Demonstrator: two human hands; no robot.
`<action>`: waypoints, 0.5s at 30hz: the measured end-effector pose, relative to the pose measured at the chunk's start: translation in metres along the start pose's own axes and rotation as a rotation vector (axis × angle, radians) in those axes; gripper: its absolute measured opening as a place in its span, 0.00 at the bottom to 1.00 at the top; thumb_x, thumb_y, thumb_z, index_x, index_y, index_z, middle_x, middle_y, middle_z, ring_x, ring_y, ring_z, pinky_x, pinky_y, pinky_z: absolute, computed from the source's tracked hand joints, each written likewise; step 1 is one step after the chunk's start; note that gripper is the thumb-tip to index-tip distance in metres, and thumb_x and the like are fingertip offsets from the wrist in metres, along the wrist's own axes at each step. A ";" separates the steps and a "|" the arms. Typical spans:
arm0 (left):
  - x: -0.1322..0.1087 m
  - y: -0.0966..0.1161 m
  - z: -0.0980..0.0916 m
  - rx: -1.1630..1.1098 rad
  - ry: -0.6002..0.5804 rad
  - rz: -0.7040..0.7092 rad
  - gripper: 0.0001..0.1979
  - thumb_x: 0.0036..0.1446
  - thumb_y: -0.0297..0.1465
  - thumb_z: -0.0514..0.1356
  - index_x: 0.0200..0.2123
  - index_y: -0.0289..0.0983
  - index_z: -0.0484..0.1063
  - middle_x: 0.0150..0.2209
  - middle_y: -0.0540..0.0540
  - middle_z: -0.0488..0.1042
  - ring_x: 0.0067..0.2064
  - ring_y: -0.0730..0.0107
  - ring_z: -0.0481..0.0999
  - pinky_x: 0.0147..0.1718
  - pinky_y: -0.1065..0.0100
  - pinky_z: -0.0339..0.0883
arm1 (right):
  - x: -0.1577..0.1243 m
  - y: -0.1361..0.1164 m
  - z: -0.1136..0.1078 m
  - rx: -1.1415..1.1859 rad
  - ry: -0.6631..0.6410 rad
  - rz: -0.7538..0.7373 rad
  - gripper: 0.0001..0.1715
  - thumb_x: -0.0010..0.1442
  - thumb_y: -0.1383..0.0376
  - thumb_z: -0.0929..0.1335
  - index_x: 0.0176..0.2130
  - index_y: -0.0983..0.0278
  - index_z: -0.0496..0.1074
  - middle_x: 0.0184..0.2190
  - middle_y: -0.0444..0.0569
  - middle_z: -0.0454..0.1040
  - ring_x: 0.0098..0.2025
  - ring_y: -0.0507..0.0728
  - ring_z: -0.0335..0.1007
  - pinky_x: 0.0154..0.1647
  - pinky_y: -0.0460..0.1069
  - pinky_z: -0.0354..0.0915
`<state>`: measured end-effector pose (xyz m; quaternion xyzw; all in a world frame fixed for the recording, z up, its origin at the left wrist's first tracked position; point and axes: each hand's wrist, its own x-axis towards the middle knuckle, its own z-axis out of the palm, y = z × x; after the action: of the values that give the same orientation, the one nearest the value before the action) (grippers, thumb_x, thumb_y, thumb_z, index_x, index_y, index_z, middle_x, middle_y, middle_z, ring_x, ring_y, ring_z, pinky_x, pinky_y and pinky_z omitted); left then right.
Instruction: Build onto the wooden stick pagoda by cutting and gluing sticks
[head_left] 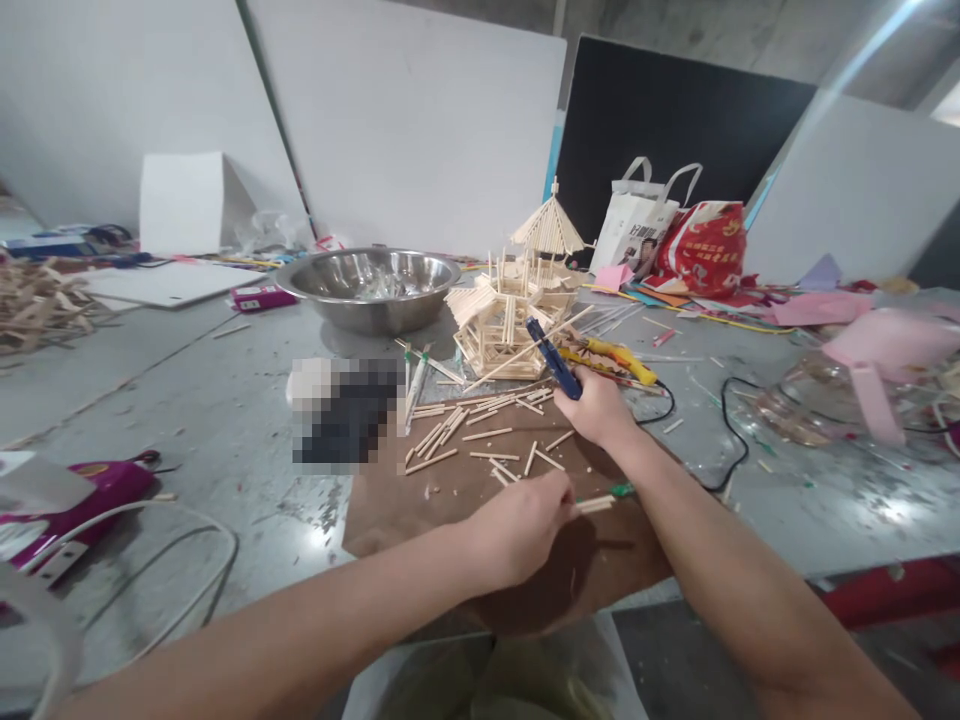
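Note:
My right hand (600, 408) is closed around a dark blue hand tool (555, 360) whose exact kind I cannot make out. A long thin wooden stick (517, 352) slants past the tool's upper end; contact is unclear. My left hand (529, 520) is closed low over the brown board (390, 510), its fingertips turned away from view. Short wooden sticks (598, 505) show just beyond its fingers, beside a green bit (622, 490). Many cut sticks (487, 434) lie scattered on the board. Behind them stands a pavilion model (502, 325) built of sticks, with a pointed roof (551, 228).
A steel basin (371, 290) stands left of the model. A yellow-and-red tool (619, 360) and a black cable (724, 420) lie to the right. A purple device (97, 500) with a white cord is at left. Bags (701, 250) and paper scraps fill the back right.

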<state>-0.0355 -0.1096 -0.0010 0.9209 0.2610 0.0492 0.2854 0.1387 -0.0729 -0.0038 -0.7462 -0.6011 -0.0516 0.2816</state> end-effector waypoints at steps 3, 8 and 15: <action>0.004 -0.003 0.004 -0.126 -0.033 0.087 0.09 0.55 0.32 0.42 0.31 0.38 0.59 0.29 0.49 0.68 0.29 0.74 0.67 0.27 0.74 0.59 | 0.000 -0.001 -0.001 -0.004 -0.011 -0.001 0.14 0.49 0.58 0.60 0.32 0.64 0.66 0.25 0.49 0.71 0.29 0.55 0.66 0.29 0.46 0.55; 0.021 -0.023 -0.003 -0.075 0.000 0.129 0.08 0.55 0.32 0.43 0.30 0.37 0.58 0.32 0.47 0.68 0.32 0.73 0.67 0.31 0.71 0.60 | 0.000 -0.001 -0.002 -0.008 -0.010 0.007 0.14 0.49 0.58 0.60 0.31 0.64 0.66 0.25 0.48 0.71 0.28 0.55 0.66 0.27 0.46 0.54; 0.044 -0.062 -0.033 0.143 0.102 0.084 0.11 0.55 0.33 0.43 0.37 0.36 0.60 0.32 0.46 0.69 0.33 0.71 0.69 0.33 0.70 0.61 | 0.002 0.000 -0.002 0.006 -0.002 0.008 0.13 0.49 0.59 0.60 0.30 0.64 0.66 0.24 0.48 0.70 0.28 0.55 0.66 0.28 0.45 0.55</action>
<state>-0.0334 -0.0273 -0.0105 0.9453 0.2393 0.0890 0.2031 0.1401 -0.0718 -0.0014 -0.7478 -0.5984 -0.0479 0.2835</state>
